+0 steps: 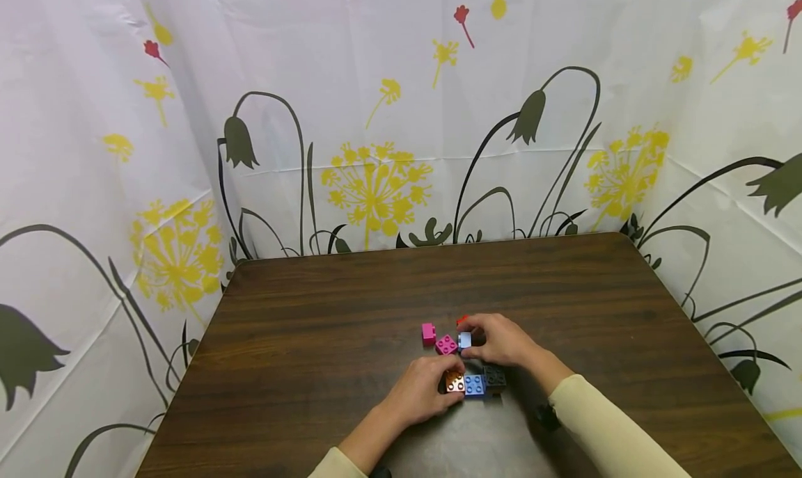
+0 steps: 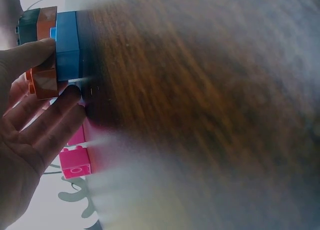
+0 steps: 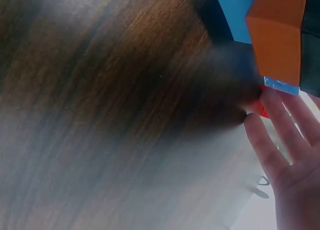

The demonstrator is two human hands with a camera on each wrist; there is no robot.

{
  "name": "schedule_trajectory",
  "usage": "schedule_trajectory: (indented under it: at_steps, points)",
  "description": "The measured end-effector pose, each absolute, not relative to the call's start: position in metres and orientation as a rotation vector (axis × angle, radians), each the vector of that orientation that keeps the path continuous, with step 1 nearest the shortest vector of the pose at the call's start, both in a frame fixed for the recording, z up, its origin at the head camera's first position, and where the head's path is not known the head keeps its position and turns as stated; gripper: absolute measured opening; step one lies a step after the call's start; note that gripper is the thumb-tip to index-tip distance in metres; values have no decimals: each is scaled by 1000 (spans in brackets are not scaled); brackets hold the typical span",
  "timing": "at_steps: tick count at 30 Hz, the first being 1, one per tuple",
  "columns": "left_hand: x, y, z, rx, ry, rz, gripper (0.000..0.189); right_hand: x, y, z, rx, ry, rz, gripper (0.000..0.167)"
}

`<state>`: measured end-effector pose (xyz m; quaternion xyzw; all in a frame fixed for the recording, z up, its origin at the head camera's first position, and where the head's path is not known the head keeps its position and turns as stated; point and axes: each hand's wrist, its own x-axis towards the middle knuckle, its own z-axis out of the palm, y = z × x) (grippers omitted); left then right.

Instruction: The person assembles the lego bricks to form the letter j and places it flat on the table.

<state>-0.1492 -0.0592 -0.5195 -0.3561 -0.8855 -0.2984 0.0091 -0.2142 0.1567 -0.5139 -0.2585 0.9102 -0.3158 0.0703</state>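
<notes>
In the head view my left hand [image 1: 426,391] grips a small built group of toy building bricks at its left end, thumb and fingers around an orange brick [image 1: 455,382]. Beside that brick sit a blue brick [image 1: 474,386] and a black brick [image 1: 495,377]. From the left wrist view, the blue brick [image 2: 69,45] is lowest, and the orange brick [image 2: 44,83] overhangs it. Just beyond the group, my right hand [image 1: 500,340] pinches a light blue brick [image 1: 464,341] between thumb and fingers. A red brick [image 1: 462,319] shows partly behind those fingers.
Two pink bricks lie left of the right hand: one pink brick [image 1: 429,334] farther back, another pink brick [image 1: 446,345] nearer. All rests on a dark wooden table [image 1: 301,367]. A white curtain with printed flowers [image 1: 376,67] hangs behind and beside the table.
</notes>
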Motion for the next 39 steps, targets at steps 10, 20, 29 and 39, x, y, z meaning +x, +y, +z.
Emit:
schedule_trajectory:
  at_steps: [10, 20, 29, 39]
  points:
    - [-149, -59, -520, -1099, -2783, -921, 32, -215, 156, -512, -836, 2760, -913, 37]
    - [-147, -59, -521, -1101, -2761, -923, 32, -210, 159, -506, -925, 2800, -1014, 23]
    - [-149, -60, -519, -1092, -2780, -927, 31, -204, 160, -491, -843, 2843, -1069, 18]
    - [-150, -60, -520, -1096, -2780, -966, 30, -188, 171, -481, -886, 2813, -1134, 19]
